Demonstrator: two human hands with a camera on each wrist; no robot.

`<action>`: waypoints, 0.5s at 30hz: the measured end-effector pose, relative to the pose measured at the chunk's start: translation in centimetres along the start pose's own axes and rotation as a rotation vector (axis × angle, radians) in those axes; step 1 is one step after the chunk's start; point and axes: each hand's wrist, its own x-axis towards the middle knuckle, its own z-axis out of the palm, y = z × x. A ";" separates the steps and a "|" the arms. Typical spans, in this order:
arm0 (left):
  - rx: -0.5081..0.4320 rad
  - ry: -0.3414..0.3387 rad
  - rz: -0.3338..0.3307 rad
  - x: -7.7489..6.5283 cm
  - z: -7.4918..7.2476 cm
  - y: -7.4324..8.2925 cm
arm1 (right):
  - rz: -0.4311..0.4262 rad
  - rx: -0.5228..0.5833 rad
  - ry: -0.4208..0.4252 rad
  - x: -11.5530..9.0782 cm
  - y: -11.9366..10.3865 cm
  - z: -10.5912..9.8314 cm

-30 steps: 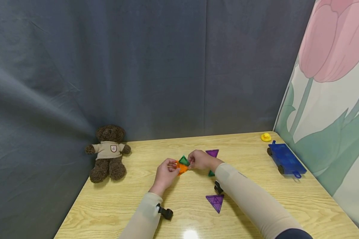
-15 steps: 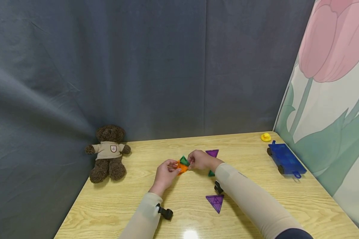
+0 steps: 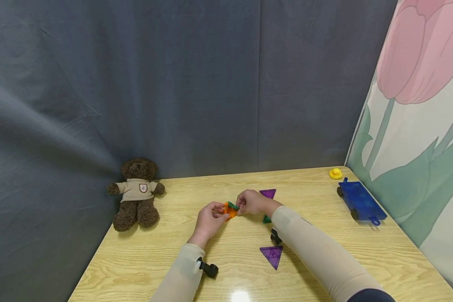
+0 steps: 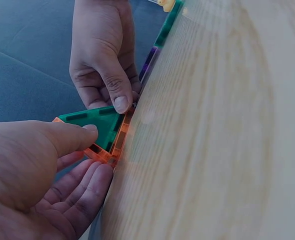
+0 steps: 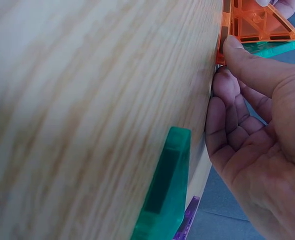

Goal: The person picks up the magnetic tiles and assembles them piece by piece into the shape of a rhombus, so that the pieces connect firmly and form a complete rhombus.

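Note:
Orange triangular magnetic tiles (image 3: 230,212) meet at an angle on the table, one flat and one upright. Leaning up against them is a green triangular magnetic tile (image 4: 102,125). My left hand (image 3: 207,221) pinches the upright orange tile (image 5: 260,22) between thumb and fingers, its thumb close to the green tile's face. From the other side my right hand (image 3: 253,202) grips the corner where the green tile and the flat orange tile (image 5: 225,37) come together. The fingertips of this hand are partly hidden in the head view.
Near my right forearm lie a purple triangle tile (image 3: 273,256), another purple tile (image 3: 268,193) and a partly covered green tile (image 3: 266,219). A brown teddy bear (image 3: 139,195) sits at left. A blue wheeled cart (image 3: 362,202) and yellow duck (image 3: 335,173) stand at right.
The green tile has swung up from leaning away at the back to a steeper stand over the orange tiles. Both hands have stayed almost in place.

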 end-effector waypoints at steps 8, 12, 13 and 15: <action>-0.001 -0.017 0.001 -0.1 -0.2 0.1 | -0.015 0.016 -0.002 0.0 0.0 -0.1; 0.001 -0.041 0.000 -0.2 -0.4 0.2 | -0.010 0.023 -0.005 0.0 0.0 0.0; 0.003 -0.048 0.000 -0.2 -0.5 0.2 | -0.010 0.025 -0.006 0.0 0.0 0.0; 0.003 -0.063 -0.001 -0.2 -0.6 0.2 | -0.010 0.034 -0.011 -0.1 -0.1 0.0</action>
